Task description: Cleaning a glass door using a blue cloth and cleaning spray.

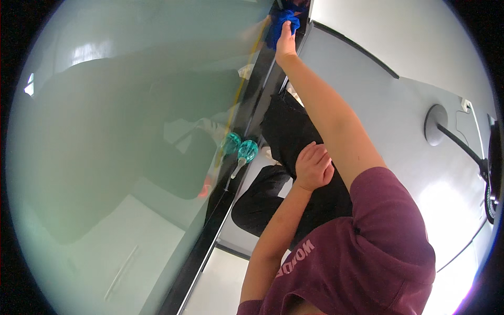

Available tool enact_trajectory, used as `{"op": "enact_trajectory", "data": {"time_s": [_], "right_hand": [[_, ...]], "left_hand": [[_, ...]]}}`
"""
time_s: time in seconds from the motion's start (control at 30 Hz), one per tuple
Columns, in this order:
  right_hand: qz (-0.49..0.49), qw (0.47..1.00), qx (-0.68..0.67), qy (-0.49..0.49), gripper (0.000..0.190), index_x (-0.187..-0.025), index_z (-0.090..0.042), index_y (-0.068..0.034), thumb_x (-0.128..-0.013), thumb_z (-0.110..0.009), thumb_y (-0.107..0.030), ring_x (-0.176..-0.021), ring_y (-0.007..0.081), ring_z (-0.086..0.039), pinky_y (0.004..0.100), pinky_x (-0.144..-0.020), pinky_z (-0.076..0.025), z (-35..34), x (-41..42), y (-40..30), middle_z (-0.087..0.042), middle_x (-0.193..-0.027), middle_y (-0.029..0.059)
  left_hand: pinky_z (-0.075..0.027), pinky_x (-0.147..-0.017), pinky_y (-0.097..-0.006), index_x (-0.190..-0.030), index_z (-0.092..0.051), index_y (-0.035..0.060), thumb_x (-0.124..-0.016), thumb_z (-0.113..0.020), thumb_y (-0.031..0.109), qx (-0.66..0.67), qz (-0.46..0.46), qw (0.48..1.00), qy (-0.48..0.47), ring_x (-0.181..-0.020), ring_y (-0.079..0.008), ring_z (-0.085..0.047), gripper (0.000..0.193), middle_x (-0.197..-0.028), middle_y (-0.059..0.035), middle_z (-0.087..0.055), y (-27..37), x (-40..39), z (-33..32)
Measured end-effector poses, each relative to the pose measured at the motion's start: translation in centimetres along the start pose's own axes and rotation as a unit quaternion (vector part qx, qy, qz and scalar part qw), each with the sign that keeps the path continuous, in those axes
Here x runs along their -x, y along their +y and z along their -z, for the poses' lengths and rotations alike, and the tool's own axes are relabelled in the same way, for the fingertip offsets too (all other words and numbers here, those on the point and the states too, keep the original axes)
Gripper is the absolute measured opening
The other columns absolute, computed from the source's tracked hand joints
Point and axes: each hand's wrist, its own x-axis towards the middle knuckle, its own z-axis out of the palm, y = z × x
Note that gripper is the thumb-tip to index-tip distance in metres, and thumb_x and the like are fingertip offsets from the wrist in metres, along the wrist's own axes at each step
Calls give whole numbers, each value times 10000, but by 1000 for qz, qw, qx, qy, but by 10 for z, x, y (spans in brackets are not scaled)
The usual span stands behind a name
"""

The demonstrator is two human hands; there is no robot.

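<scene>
Far out at the top of the view, my right hand [286, 44] presses a crumpled blue cloth [290, 19] against the dark frame [258, 92] of a large greenish glass pane [98, 149]. Its thumb lies over the cloth, and the other fingers are mostly hidden. My left hand [315, 165] rests with curled fingers on my black trousers [293, 126], and I see nothing in it. On the frame, left of my knees, is a see-through teal round-bodied object [248, 151] with a pale narrow neck. The glass mirrors it.
A yellow strip [240, 88] runs along the glass edge. Grey floor [366, 102] lies to my right, bordered by a dark skirting strip [356, 49]. A round-based stand [436, 125] is at the far right, near a wall socket [466, 105] with a white cable.
</scene>
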Motion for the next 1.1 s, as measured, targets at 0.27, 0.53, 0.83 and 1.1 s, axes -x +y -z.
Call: {"op": "enact_trajectory", "data": {"time_s": [0.27,0.53,0.83,1.1], "right_hand": [[-205,975,-71,-35,624,-1393,-337,-145,-918,-451,-532,-1182,292,-484,440,-1040,-344,51,-45,45,-456,-1355,101],[-300,948,-103,17,643,-1333,-431,-91,-914,-403,-578,-1217,309,-470,459,-1048,-334,43,1,56,-484,-1348,108],[-430,897,-43,91,787,-1412,-325,-111,-872,-341,-685,-1294,290,-392,515,-1064,-269,34,74,78,-392,-1431,90],[-518,852,-17,70,753,-1422,-300,-94,-915,-218,-644,-1318,289,-370,536,-1062,-262,9,131,39,-383,-1439,93]], "left_hand": [[-434,-933,-418,-853,-615,53,-696,-541,131,11,13,1000,5,-919,-246,-598,190,-951,-86,-610,0,0,4],[-438,-926,-413,-853,-628,59,-689,-553,143,10,14,1000,26,-924,-262,-596,199,-973,-83,-620,-4,11,7],[-401,-944,-410,-1073,-658,126,-781,-589,380,-59,75,993,-67,-1098,-243,-555,393,-1100,-51,-634,-7,35,-3],[-430,-899,-430,-910,-688,86,-726,-619,264,-40,46,997,43,-978,-299,-606,265,-984,-78,-670,3,40,15]]}}
